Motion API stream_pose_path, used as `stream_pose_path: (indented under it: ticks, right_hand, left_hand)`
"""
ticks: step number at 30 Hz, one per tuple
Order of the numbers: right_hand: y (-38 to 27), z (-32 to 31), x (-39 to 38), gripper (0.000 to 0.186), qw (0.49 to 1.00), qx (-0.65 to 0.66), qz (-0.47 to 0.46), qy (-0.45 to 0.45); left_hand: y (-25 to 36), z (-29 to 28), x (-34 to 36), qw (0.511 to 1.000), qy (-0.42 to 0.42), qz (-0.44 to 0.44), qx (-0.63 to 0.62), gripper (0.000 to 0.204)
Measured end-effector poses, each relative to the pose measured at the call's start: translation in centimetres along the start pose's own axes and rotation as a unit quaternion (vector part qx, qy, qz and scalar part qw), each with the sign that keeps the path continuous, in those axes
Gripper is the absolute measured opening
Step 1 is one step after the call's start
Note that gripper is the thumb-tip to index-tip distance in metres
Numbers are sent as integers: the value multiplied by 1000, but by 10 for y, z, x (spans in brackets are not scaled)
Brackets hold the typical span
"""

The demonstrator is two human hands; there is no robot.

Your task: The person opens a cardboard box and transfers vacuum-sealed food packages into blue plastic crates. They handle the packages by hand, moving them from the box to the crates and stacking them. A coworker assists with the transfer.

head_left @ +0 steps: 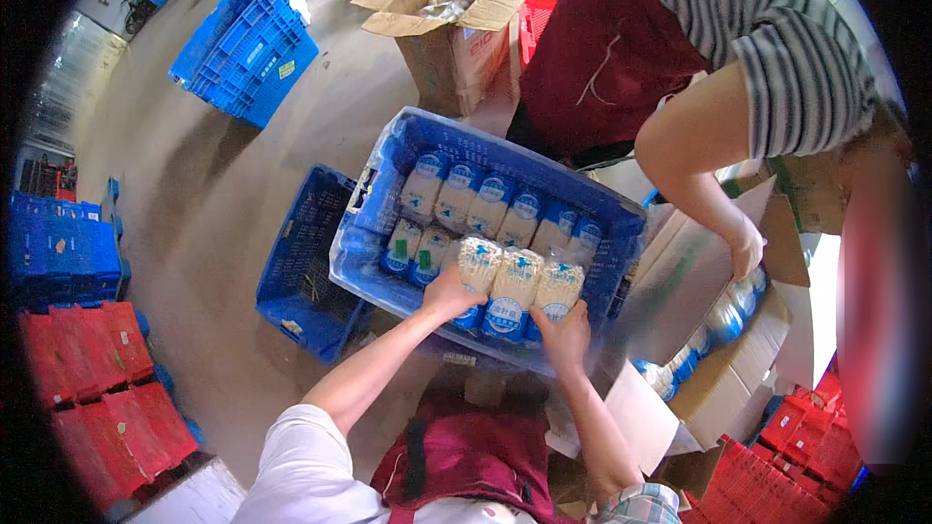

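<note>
A row of three packs of enoki mushrooms (515,281), clear bags with blue printing, is squeezed between my two hands over the near side of a blue plastic crate (383,286). My left hand (452,295) grips the row's left end, and my right hand (565,335) closes on its right end. Behind them in the crate, more packs of enoki (490,199) lie in a far row. Two packs with green labels (413,252) sit to the left of my left hand. The undersides of the held packs are hidden.
At the right, a co-worker's hand (746,250) reaches into an open cardboard box (733,369) of similar packs. An empty-looking blue crate (311,262) stands at the left. Beyond are another cardboard box (456,49), stacked blue crates (248,53) and red crates (107,369).
</note>
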State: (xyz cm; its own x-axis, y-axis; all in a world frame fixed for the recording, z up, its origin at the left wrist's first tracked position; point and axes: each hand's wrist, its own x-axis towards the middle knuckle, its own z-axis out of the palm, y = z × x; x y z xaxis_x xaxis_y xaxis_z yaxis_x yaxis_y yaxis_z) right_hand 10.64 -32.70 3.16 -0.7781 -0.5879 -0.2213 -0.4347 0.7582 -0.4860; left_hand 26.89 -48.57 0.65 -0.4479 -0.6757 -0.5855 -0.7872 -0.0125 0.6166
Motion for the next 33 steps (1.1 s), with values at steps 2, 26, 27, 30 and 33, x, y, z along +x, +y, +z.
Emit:
stream_pose_path:
  ticks: [2,26,27,30,33]
  right_hand:
    - [11,29,14,71,999,-39,20,-8]
    - [83,101,34,84,980,-15,147,-131]
    - [82,102,34,84,982,-17,141,-127]
    - [82,104,34,85,984,-6,130,-126]
    - [82,95,40,75,982,-33,138,-126]
  left_hand:
    - [-12,13,24,999,-12,-30,28,66]
    - [-127,27,120,943,167,-32,286,75]
    - [-111,35,109,905,240,18,351,75]
    - [-34,67,58,995,18,41,88,89]
    - [-10,127,30,995,-11,45,93,111]
